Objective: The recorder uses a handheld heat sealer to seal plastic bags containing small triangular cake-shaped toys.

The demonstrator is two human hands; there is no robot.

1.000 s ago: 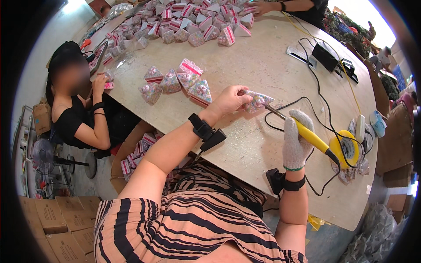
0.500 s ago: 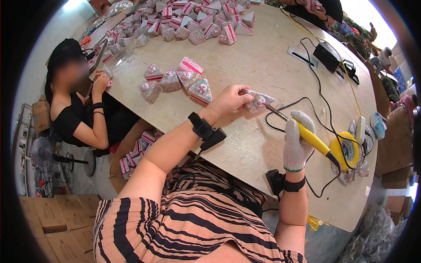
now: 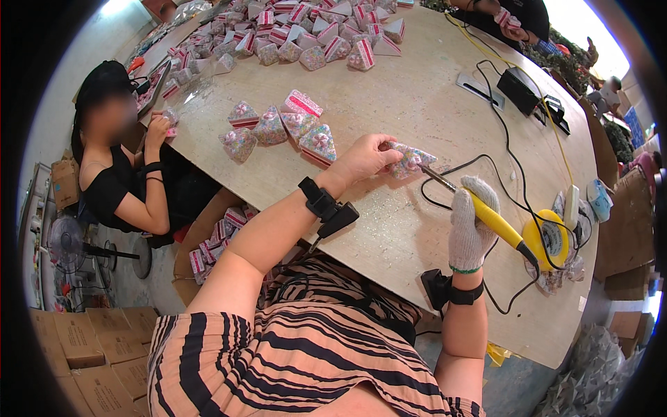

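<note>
My bare left hand (image 3: 367,160) pinches one end of a toy cake slice (image 3: 408,164) with a sprinkled top and a pink rosette, at the middle of the table. In my right hand (image 3: 472,226), which wears a white knitted glove, is a soldering iron (image 3: 492,221) with a yellow handle. Its metal tip points left and touches the slice by the rosette, as far as I can see. Several more cake slices (image 3: 317,144) lie together left of my left hand, some showing pink and white striped sides.
A big heap of cake slices (image 3: 278,31) covers the far side of the table (image 3: 417,90). Black cables and a yellow tape roll (image 3: 545,240) lie to the right, below a black device (image 3: 520,90). Co-workers sit at left and far right. A carton of slices (image 3: 208,254) stands at the left edge.
My hands, the slice and the soldering iron hold almost still. The far-right co-worker's hands have shifted with pink and white slices in them.
</note>
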